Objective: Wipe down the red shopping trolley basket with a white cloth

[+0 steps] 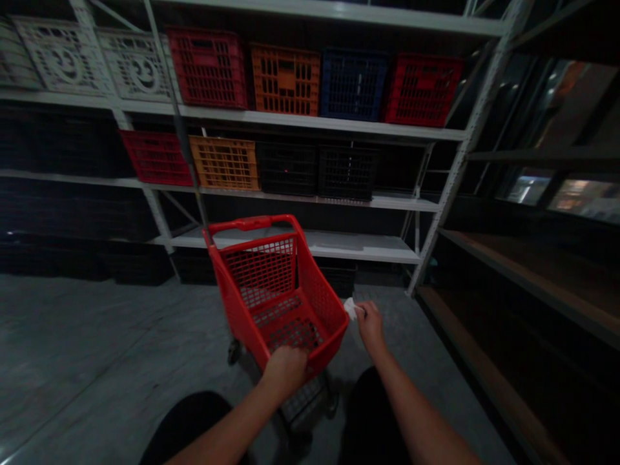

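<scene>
A red plastic shopping cart (314, 303) stands in front of me, its basket bare inside and its handle at the far side. My left hand (287, 367) is closed over the near rim of the basket. Just past the cart's right corner, my right hand (369, 321) pinches a crumpled white piece (351, 309), which looks like a cloth or tissue. The white piece is close to the basket's corner; whether it touches the plastic I cannot tell.
White metal shelving (271, 117) runs across the back, holding red, orange, blue, black and white crates, such as an orange crate (285, 79). A thin pole (181, 132) rises beside the cart handle. Dark shelves (527, 258) line the right side. The floor (121, 361) is grey concrete.
</scene>
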Demonstrator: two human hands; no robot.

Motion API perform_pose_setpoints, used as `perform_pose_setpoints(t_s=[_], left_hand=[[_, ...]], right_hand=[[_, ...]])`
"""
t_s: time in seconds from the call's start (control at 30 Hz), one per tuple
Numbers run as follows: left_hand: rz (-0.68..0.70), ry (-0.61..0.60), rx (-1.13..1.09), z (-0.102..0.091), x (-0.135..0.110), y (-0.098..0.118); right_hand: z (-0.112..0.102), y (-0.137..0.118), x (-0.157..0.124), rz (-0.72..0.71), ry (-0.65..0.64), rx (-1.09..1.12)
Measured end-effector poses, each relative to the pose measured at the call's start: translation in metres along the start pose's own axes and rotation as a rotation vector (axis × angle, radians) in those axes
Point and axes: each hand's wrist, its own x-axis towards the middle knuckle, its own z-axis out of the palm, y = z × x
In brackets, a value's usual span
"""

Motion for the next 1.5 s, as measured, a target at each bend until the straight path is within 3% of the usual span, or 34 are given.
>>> perform_pose_setpoints(t_s=[0.07, 0.27, 0.5, 0.6, 0.87, 0.97, 1.1, 1.23, 1.33, 1.5], left_hand=[[-0.014, -0.032, 0.012, -0.003, -0.004, -0.003], [0.000, -0.074, 0.040, -0.007, -0.014, -0.019], [0.075, -0.033, 0.041, -0.003, -0.019, -0.039], [0.086, -0.009, 0.061, 0.001, -0.018, -0.047], [0.180, 0.006, 0.100, 0.013, -0.020, -0.080], [0.235, 0.004, 0.118, 0.015, -0.020, -0.089], [0.257, 0.014, 0.135, 0.015, -0.017, -0.093], [0.235, 0.031, 0.128, 0.014, -0.015, -0.094], [0.237, 0.042, 0.109, 0.012, -0.015, -0.096], [0.247, 0.052, 0.082, 0.006, -0.016, -0.108]], right_hand=[[-0.005, -0.001, -0.001, 0.010, 0.034, 0.026], [0.005, -0.016, -0.029, -0.025, -0.264, 0.125], [0.050, -0.025, 0.032, 0.035, -0.277, 0.063], [0.056, -0.025, 0.042, 0.047, -0.272, 0.085], [0.017, -0.019, -0.029, 0.200, -0.591, 0.361], [0.021, -0.028, -0.024, 0.165, -0.540, 0.325], [0.051, -0.030, 0.025, 0.096, -0.399, 0.196], [0.078, -0.022, 0.061, 0.114, -0.346, 0.106], [0.077, -0.022, 0.055, 0.069, -0.353, 0.078], [0.049, -0.039, 0.009, -0.015, -0.427, 0.126]])
